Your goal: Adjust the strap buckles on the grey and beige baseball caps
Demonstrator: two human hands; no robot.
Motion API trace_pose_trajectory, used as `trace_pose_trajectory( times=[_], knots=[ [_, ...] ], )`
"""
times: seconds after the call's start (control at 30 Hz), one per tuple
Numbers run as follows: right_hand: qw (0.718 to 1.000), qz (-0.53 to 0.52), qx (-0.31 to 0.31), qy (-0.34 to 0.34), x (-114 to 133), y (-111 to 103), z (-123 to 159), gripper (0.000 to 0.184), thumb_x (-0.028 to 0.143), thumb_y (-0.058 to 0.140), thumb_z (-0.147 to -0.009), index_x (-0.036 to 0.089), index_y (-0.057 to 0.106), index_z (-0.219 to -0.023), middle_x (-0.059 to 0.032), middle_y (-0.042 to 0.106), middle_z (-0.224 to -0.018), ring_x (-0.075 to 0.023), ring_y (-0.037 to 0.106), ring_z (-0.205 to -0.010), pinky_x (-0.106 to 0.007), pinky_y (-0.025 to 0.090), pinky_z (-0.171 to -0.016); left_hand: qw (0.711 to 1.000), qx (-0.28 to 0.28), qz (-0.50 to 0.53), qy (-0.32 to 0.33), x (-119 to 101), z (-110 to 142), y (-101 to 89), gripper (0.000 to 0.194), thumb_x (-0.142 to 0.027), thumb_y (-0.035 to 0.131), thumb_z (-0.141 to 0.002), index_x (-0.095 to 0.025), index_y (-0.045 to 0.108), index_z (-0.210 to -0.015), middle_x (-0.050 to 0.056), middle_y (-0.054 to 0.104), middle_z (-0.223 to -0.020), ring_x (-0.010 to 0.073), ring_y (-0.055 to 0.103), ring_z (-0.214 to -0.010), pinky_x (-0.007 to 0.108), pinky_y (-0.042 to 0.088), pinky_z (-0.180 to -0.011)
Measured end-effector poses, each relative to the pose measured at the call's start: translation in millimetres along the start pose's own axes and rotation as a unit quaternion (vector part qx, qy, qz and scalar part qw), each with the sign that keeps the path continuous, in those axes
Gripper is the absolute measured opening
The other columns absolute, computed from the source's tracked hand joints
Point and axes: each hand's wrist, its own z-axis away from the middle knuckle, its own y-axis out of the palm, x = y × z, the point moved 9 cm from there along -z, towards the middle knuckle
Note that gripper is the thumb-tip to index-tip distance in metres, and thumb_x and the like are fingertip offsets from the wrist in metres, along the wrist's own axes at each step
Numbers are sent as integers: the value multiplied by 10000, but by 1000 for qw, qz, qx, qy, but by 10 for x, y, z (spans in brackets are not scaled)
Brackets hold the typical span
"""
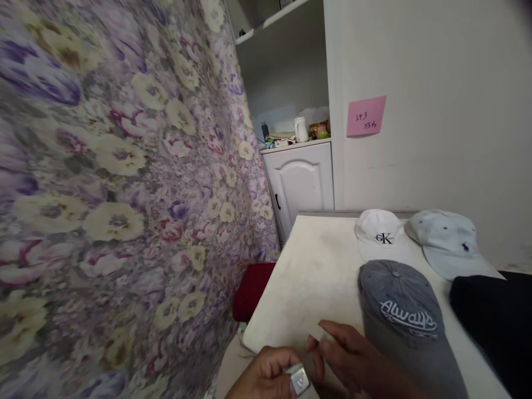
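Observation:
Low in the view, near the table's front edge, my left hand is closed on a small silvery square piece with a mark on its face. Just to the right, my right hand has its fingers bent together, with a small pale bit by the fingertips that I cannot make out. The hands are close but apart. Beside my right hand, a grey cap with "Always" stitched on its front lies on the cream table, its brim toward me.
A white cap with "CK" letters and a pale blue cap sit at the table's back right. Something black lies at the right edge. A floral curtain hangs at left, near a red object. Behind stands a cabinet.

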Motion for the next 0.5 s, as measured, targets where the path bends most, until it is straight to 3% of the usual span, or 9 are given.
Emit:
trace_pose_trajectory(
  times=[0.13,0.3,0.5],
  knots=[
    [999,12,14,-45,113,-20,25,466,624,510,-940,193,687,-933,-11,669,-707,-74,311,-435,-271,179,-433,1000,-22,-7,-7,43,15,-69,394,-542,835,-700,-177,689,-724,-40,485,-628,93,340,-583,259,216,-559],
    [998,26,20,-59,183,-71,15,476,622,570,-906,164,693,-869,3,644,-707,-56,390,-424,-235,294,-441,1000,-20,-2,-2,28,17,-90,401,-543,844,-679,-182,671,-705,-41,476,-623,98,340,-580,259,213,-553],
    [997,18,28,-69,265,-95,23,535,650,565,-898,133,697,-925,-6,652,-623,-117,578,-508,-250,422,-519,998,-55,0,8,11,18,-194,452,-572,864,-610,-172,657,-648,-49,456,-579,92,314,-557,264,195,-549]
  ],
)
